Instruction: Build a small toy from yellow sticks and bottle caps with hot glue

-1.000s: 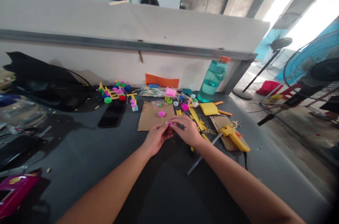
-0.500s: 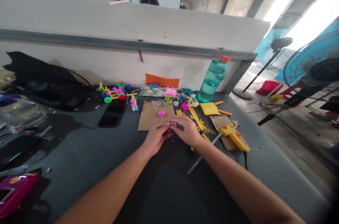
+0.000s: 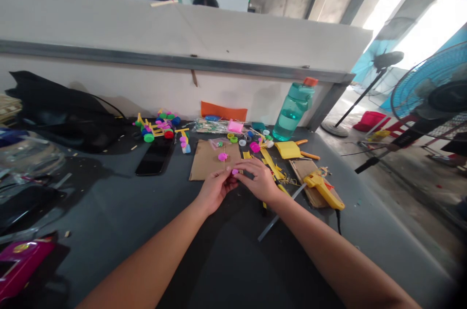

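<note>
Between the fingertips of both hands sits a small pink-purple piece (image 3: 235,172), round like a bottle cap. My left hand (image 3: 216,189) is closed on it from the left, and my right hand (image 3: 258,178) pinches it from the right. Just beyond the hands lies a cardboard sheet (image 3: 201,165). On it rest a bright pink cap (image 3: 222,157) with a thin stick at it and a small clear bag (image 3: 216,143) with something green inside. Yellow strips (image 3: 272,164) lie right of the cardboard, close to my right hand.
A yellow glue gun (image 3: 324,190) rests on another cardboard piece at right, its cord trailing forward. A teal bottle (image 3: 291,113) stands at the back. Colourful wheeled stick models (image 3: 160,127) sit behind a black phone (image 3: 153,157). At far left are a black bag (image 3: 54,109) and a magenta object (image 3: 27,263).
The small pink-purple piece shows more of its round face between my fingers now. Both hands have stayed in nearly the same place.
</note>
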